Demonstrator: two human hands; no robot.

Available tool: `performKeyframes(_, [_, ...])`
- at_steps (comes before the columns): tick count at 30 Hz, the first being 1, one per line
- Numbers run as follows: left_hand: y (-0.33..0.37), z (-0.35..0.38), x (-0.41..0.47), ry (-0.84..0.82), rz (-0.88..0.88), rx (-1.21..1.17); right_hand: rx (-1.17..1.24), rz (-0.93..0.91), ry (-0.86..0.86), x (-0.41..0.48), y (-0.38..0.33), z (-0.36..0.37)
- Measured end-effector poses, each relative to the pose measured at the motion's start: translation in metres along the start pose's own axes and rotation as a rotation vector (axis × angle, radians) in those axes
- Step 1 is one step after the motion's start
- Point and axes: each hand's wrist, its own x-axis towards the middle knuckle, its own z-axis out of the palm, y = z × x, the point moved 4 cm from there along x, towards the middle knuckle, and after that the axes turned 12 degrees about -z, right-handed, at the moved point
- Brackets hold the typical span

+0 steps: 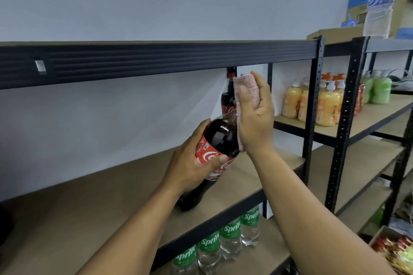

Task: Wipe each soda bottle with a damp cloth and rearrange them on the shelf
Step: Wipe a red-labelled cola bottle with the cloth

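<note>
Head view: our left hand (196, 161) wraps fingers round a tilted cola bottle (220, 138) over the shelf (93, 203); right hand (253, 123) presses the cloth (248, 89) flat on its shoulder, fingers together. One cola (228, 100) stands behind. Sprite bottles (230, 239) below look untouched, we judge early-to-mid task.

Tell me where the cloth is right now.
In the head view, the pink cloth is right of centre, folded in the right hand and pressed against the upper part of the cola bottle that the left hand holds tilted above the shelf board.
</note>
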Motion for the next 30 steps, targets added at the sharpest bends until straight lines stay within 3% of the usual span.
performKeyframes(4, [-0.009, -0.012, -0.004, 0.042, -0.015, 0.022, 0.052, -0.008, 0.023, -0.014, 0.001, 0.011])
performKeyframes(13, [-0.019, -0.030, -0.007, 0.177, -0.031, -0.164, 0.157, 0.032, -0.003, -0.046, 0.010, 0.047])
performKeyframes(19, [-0.024, -0.047, -0.011, 0.342, 0.031, -0.309, 0.280, 0.246, -0.110, -0.108, 0.044, 0.089])
performKeyframes(25, [-0.045, -0.061, -0.013, 0.457, -0.033, -0.375, 0.139, 0.293, -0.275, -0.161, 0.071, 0.101])
performKeyframes(30, [-0.054, -0.067, -0.015, 0.468, -0.067, -0.436, -0.265, 0.208, -0.466, -0.140, 0.097, 0.077])
